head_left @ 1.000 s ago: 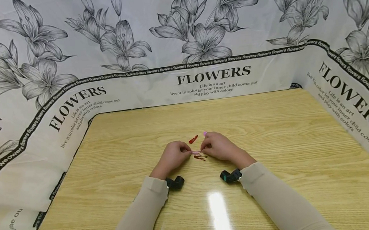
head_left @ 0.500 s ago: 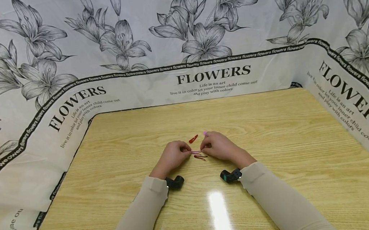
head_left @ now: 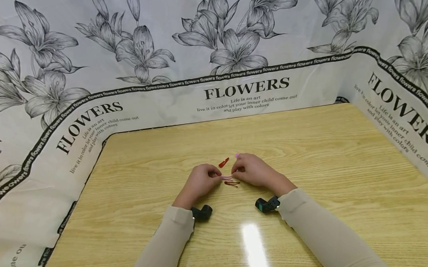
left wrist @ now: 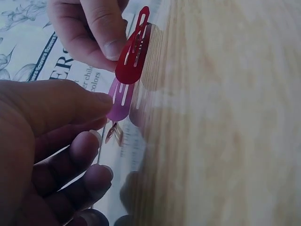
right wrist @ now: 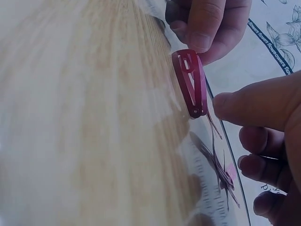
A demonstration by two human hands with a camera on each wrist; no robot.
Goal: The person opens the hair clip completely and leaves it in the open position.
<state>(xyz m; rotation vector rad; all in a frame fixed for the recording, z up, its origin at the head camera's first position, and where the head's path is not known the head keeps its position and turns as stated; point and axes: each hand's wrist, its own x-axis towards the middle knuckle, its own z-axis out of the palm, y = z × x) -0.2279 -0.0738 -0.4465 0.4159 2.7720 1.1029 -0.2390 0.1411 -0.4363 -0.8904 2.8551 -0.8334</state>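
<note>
head view: the left hand [head_left: 203,178] has its grip narrow, thumb and fingertips pinching the 9 o'clock end of a purple snap hair clip [head_left: 227,177]; the right hand [head_left: 252,170] pinches the 3 o'clock end, its grip just as narrow. the purple snap hair clip spans the gap between the two sets of fingertips. a dark red snap clip [head_left: 232,183] is just beside it at 6 o'clock, and a bright red snap clip [head_left: 224,163] lies near it at 12 o'clock. a small pink piece [head_left: 237,155] shows at the 11 o'clock edge of the right hand. all this sits over a wood-grain table [head_left: 319,225], with a glare streak toward 6 o'clock and a white floral cloth [head_left: 166,108] hung from 9 through 12 to 3 o'clock.

left wrist view: the left thumb is on the purple snap hair clip's 7 o'clock end, and the dark red snap clip overlaps its upper part. the right hand is at 11 o'clock.

right wrist view: the dark red snap clip hides most of the purple one, so the right thumb's contact cannot be told here; the left hand is at 1 o'clock.
</note>
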